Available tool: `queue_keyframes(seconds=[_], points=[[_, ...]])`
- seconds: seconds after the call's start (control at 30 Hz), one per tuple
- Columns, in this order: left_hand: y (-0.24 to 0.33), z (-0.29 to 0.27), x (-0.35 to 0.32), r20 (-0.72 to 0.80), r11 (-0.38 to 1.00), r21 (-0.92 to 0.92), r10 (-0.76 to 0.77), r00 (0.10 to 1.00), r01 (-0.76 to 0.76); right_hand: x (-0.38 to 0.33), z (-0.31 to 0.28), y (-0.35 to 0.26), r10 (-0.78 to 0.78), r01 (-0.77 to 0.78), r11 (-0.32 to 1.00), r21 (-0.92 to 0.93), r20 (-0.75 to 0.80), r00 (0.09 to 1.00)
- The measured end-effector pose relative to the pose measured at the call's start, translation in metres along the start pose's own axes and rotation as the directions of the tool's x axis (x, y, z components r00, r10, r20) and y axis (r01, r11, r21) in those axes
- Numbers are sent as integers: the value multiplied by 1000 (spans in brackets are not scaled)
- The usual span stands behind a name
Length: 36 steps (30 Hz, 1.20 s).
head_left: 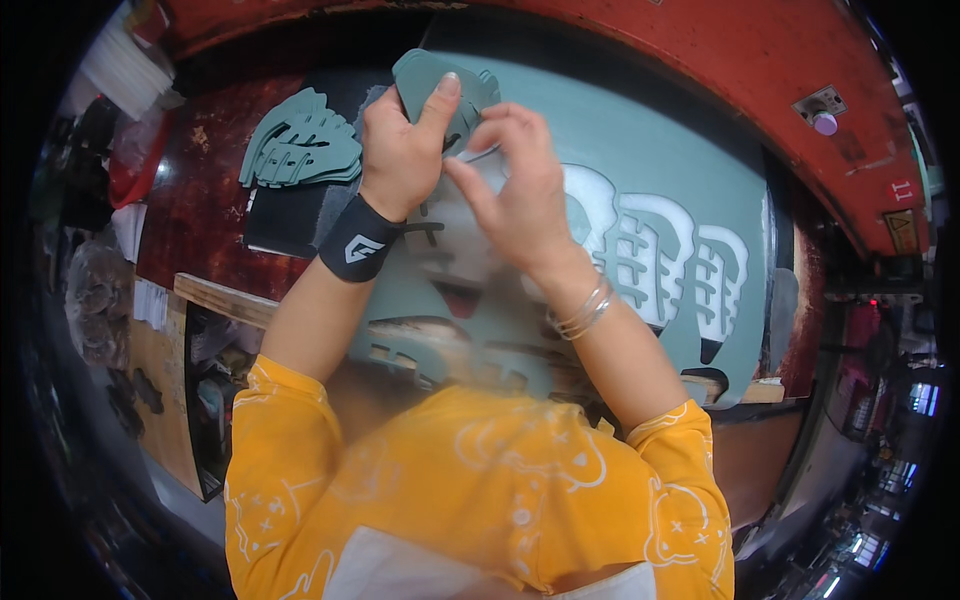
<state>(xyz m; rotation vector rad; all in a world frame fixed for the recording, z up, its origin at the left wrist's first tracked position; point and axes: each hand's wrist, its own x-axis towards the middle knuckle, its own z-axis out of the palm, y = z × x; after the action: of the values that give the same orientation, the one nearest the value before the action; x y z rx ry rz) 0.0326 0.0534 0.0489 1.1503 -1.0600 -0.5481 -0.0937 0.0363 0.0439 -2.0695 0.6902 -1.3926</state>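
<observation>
My left hand [408,150], with a black wristband, grips a stack of green die-cut pieces [425,70], thumb pressed on top. The pieces are flat with curved edges and slots. Just right of the stack, my right hand [525,180] has thumb and fingers closed in a pinch. A thin pale edge shows between them, too small to name. Both hands are over a large green sheet [690,150] with shaped cutouts, several showing white beneath. Left of my left hand, another stack of slotted green pieces [305,140] lies on a dark pad.
A red machine beam [700,65] crosses the far side and bends down to the right, with a knob [824,123] on it. The dark red tabletop [200,180] shows at left. A wooden edge strip [225,300] runs along the near side.
</observation>
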Motion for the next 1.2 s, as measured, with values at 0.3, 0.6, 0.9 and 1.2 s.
queue_keyframes(seconds=[0.3,0.6,0.9,1.2], points=[[-1,12,-4,-87,999,-11,30,996,-31,1,8,2,-85,71,989,-129,-112,990],[0,-9,24,68,997,14,-78,995,77,24,-3,14,-87,84,993,-79,-29,996],[8,-74,144,235,810,-555,-64,970,188,-43,-38,11,56,70,989,-128,780,624],[88,-144,188,332,953,-81,-249,910,291,-48,-54,7,46,-6,998,-61,691,721]])
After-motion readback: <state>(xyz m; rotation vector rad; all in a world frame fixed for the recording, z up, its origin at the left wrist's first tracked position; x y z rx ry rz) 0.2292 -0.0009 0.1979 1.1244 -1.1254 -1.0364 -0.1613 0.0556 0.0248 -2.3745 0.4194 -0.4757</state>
